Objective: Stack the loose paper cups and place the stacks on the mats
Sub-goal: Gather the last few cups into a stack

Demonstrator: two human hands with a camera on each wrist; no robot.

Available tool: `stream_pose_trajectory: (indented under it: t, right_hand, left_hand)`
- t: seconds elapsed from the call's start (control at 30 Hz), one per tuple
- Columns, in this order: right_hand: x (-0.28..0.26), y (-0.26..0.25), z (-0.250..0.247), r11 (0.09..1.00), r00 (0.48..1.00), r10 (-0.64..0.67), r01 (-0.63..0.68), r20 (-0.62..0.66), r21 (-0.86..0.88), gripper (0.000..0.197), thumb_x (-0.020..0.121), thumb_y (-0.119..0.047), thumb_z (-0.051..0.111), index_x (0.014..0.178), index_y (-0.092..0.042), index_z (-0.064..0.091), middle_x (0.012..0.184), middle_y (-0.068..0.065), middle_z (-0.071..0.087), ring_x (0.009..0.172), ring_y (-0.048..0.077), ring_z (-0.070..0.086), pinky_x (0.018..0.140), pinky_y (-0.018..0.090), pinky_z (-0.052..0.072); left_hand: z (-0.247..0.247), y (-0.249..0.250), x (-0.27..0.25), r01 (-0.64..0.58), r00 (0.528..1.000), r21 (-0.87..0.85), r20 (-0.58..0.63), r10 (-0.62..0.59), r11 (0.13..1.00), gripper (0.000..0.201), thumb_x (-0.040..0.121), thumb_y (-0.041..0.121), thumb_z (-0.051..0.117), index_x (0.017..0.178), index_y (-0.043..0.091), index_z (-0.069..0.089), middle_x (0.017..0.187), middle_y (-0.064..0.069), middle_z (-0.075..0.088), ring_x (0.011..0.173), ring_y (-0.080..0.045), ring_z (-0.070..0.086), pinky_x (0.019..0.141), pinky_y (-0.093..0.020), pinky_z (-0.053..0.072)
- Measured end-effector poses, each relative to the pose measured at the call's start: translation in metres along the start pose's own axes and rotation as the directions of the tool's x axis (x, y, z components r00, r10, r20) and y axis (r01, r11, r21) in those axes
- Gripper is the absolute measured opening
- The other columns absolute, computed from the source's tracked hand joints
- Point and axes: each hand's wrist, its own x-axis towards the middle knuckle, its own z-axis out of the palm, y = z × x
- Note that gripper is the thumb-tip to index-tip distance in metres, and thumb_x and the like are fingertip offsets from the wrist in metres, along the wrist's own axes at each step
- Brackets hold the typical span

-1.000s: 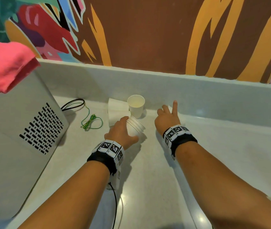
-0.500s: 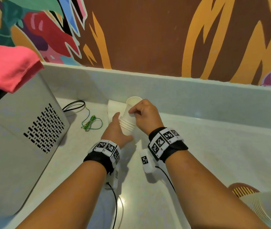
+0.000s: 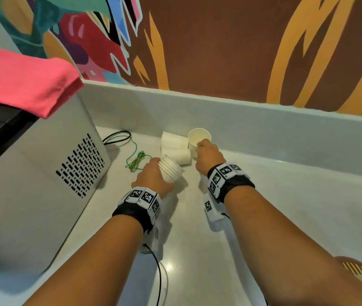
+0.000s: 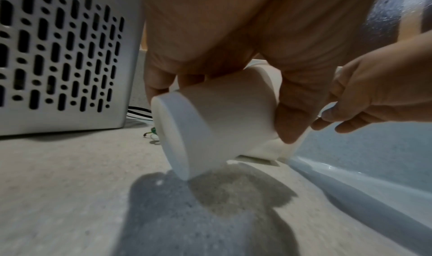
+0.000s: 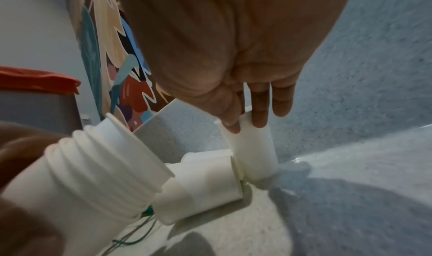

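Now your left hand [image 3: 153,176] wraps its grip around the tilted stack of cups [image 3: 171,171], rims toward 2 o'clock. Your right hand [image 3: 208,156] pinches the upright cup [image 3: 197,138] at its 5 o'clock rim; two loose cups [image 3: 174,145] lie on the tabletop [image 3: 286,195] between.

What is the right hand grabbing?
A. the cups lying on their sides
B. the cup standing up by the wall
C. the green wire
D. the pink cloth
B: the right hand pinches the rim of the upright cup by the wall; the left hand holds the stack, and the wire lies untouched.
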Motion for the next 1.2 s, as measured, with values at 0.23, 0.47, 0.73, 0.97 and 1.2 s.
stream_pose_trajectory:
  t: [0.23, 0.47, 0.73, 0.97, 1.2]
  right_hand:
    - [-0.011, -0.008, -0.028, 0.966, 0.907, -0.079, 0.172, -0.413, 0.193, 0.027, 0.087, -0.002, 0.053, 0.110, -0.005, 0.065, 0.120, 0.012, 0.053, 0.107, 0.032, 0.053, 0.094, 0.039, 0.046]
    - [-0.035, -0.033, -0.037, 0.808, 0.928, -0.069, 0.267, -0.366, 0.525, 0.024, 0.083, -0.003, 0.050, 0.082, -0.013, 0.072, 0.096, 0.002, 0.063, 0.086, 0.016, 0.059, 0.081, 0.026, 0.050]
    - [-0.025, -0.039, -0.005, 0.924, 0.980, -0.133, 0.177, -0.148, 0.340, 0.037, 0.080, 0.004, 0.045, 0.103, -0.020, 0.060, 0.107, 0.002, 0.062, 0.098, 0.025, 0.055, 0.084, 0.039, 0.048]
    - [0.002, -0.048, 0.034, 0.939, 0.934, -0.339, 0.327, -0.116, -0.111, 0.057, 0.085, -0.020, 0.065, 0.135, -0.038, 0.047, 0.154, 0.003, 0.025, 0.136, 0.029, 0.026, 0.105, 0.044, 0.029]
    - [0.018, -0.055, 0.055, 0.906, 0.925, -0.371, 0.343, -0.076, -0.249, 0.031, 0.091, -0.023, 0.057, 0.122, -0.028, 0.058, 0.157, 0.009, 0.015, 0.133, 0.035, 0.029, 0.101, 0.047, 0.034]
  left_hand:
    - [0.002, -0.007, 0.011, -0.001, 0.998, 0.007, -0.067, 0.002, 1.000, 0.067, 0.045, 0.031, 0.078, 0.107, 0.020, 0.053, 0.112, -0.006, 0.053, 0.078, -0.022, 0.061, 0.075, -0.044, 0.057]
    - [0.006, 0.003, 0.007, -0.049, 0.993, -0.078, -0.107, 0.041, 0.996, 0.063, 0.051, 0.020, 0.080, 0.108, 0.014, 0.053, 0.105, -0.006, 0.054, 0.077, -0.021, 0.056, 0.062, -0.029, 0.046]
    - [-0.002, -0.009, 0.008, 0.011, 0.992, -0.166, -0.123, -0.032, 0.986, 0.069, 0.050, 0.017, 0.078, 0.113, 0.018, 0.049, 0.107, -0.004, 0.059, 0.080, -0.020, 0.062, 0.069, -0.035, 0.056]
    - [-0.011, -0.027, 0.000, 0.129, 0.978, -0.163, -0.143, -0.153, 0.978, 0.090, 0.061, 0.036, 0.082, 0.135, 0.020, 0.034, 0.122, -0.008, 0.047, 0.105, -0.032, 0.057, 0.091, -0.048, 0.049]
    - [-0.014, -0.043, 0.005, 0.196, 0.973, -0.068, -0.109, -0.202, 0.978, 0.084, 0.058, 0.051, 0.080, 0.126, 0.023, 0.039, 0.117, -0.005, 0.048, 0.105, -0.031, 0.056, 0.092, -0.050, 0.047]
